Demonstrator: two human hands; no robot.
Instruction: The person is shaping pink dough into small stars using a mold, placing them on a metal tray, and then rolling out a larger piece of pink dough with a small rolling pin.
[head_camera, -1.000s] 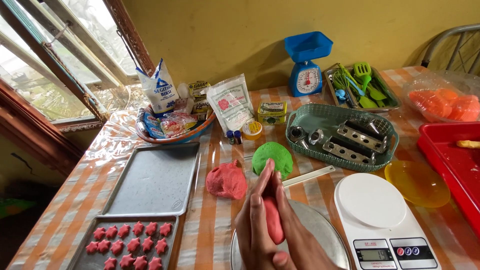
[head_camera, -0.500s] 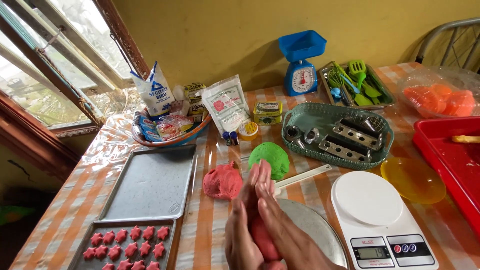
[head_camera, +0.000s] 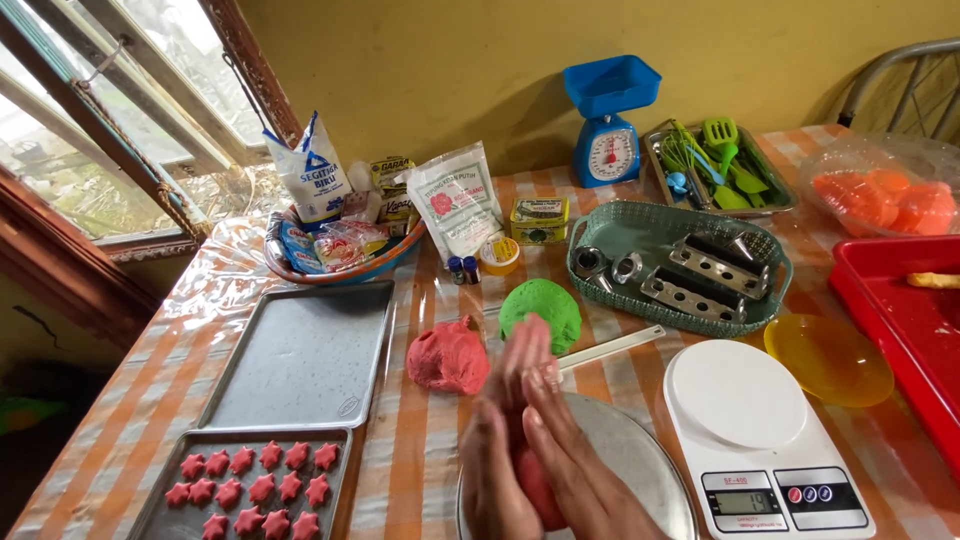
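Hands: the left hand (head_camera: 497, 478) and right hand (head_camera: 570, 462) are pressed palm to palm around a piece of red dough (head_camera: 537, 483); both grips are closed flat on it, just above the round metal plate (head_camera: 640, 455) at the near edge of the surface (head_camera: 420, 470).
Dough lumps: two on the surface, a red lump (head_camera: 449, 356) and a green lump (head_camera: 541, 309), near each other just beyond the hands.
Near tray: a metal baking tray (head_camera: 160, 500) holds small red star-shaped pieces (head_camera: 258, 476) in rows; the tray runs out of view, so the count cannot be told.
Far tray: a second baking tray (head_camera: 305, 352), bare, touching the first.
Bowl of packets: a round bowl (head_camera: 340, 268) holds a tall white and blue bag (head_camera: 311, 172) and several smaller packets.
White pouch: a flat white pouch with a red mark (head_camera: 455, 201) leans beside the bowl.
Small items: a yellow-green tin (head_camera: 539, 219), a roll of yellow tape (head_camera: 499, 254) and two small dark bottles (head_camera: 462, 269).
Green basket: a teal woven basket (head_camera: 680, 232) holds metal parts (head_camera: 700, 275).
Utensil tray: a metal tray (head_camera: 770, 195) holds green utensils (head_camera: 725, 150).
Scales: two, a blue dial scale (head_camera: 607, 125) and a white digital scale (head_camera: 755, 430).
Right side: a yellow bowl (head_camera: 828, 357), a red tray (head_camera: 900, 320), and a clear bag of orange pieces (head_camera: 880, 195).
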